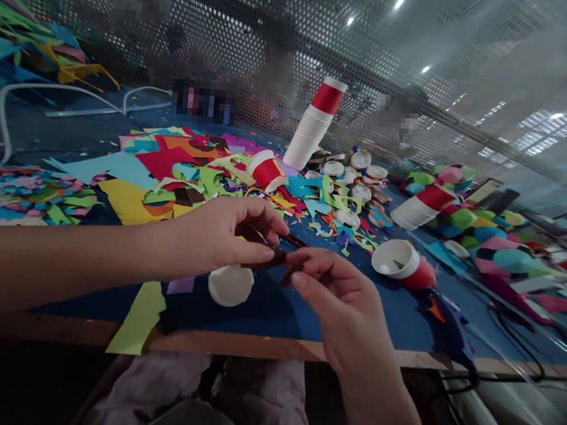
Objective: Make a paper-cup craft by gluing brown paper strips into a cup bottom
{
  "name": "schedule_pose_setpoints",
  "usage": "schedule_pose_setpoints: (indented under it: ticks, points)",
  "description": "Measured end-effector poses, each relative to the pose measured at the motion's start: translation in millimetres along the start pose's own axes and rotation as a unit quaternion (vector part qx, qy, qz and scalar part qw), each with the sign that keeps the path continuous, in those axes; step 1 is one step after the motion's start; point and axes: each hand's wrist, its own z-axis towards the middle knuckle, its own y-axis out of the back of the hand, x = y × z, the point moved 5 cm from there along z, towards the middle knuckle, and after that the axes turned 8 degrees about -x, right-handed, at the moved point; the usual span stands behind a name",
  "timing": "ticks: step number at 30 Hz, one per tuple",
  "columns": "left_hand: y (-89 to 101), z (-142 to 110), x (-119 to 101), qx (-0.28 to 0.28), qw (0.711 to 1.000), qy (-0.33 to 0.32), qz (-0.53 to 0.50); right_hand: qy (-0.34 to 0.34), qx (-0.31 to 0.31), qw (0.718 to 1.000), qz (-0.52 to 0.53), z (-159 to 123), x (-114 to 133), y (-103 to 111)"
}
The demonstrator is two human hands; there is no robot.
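Note:
Over the front of the blue table (pixel 274 314), my left hand (pixel 222 233) pinches a dark brown strip (pixel 275 261), which looks like paper or thin felt. My right hand (pixel 343 294) grips the other end of the brown strip between thumb and fingertips. The fingers partly hide the strip, so its full shape does not show. Just below my left hand lies a white round disc (pixel 230 287), apart from both hands. A yellow-green paper piece (pixel 139 319) hangs over the table's front edge.
Colourful paper scraps (pixel 188 171) cover the middle, with a red-and-white paper cup (pixel 267 170) among them. Behind stands a tall cup stack (pixel 311 126). Another cup (pixel 405 263) lies tipped at right, near a blue corded tool (pixel 452 326). A perforated metal screen (pixel 219 41) rises behind.

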Motion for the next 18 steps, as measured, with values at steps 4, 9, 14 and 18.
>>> schedule_pose_setpoints:
  ticks: [4,9,14,18]
  points:
    - [-8.7,-0.5,-5.3,0.009,0.999,-0.007,-0.05,0.044,-0.026,0.999,-0.009,1.2,1.7,3.2]
    - [-15.7,-1.4,-9.4,0.035,0.998,-0.016,-0.054,-0.008,-0.013,1.0,0.001,-0.4,-1.5,1.9]
    - [-17.6,-2.3,-11.2,0.043,0.997,-0.018,-0.055,-0.029,-0.018,0.999,0.022,-2.6,0.5,1.3]
    - [-18.4,-3.9,-12.5,0.039,0.997,-0.032,-0.051,-0.03,-0.029,0.999,0.028,-2.8,3.1,1.2]
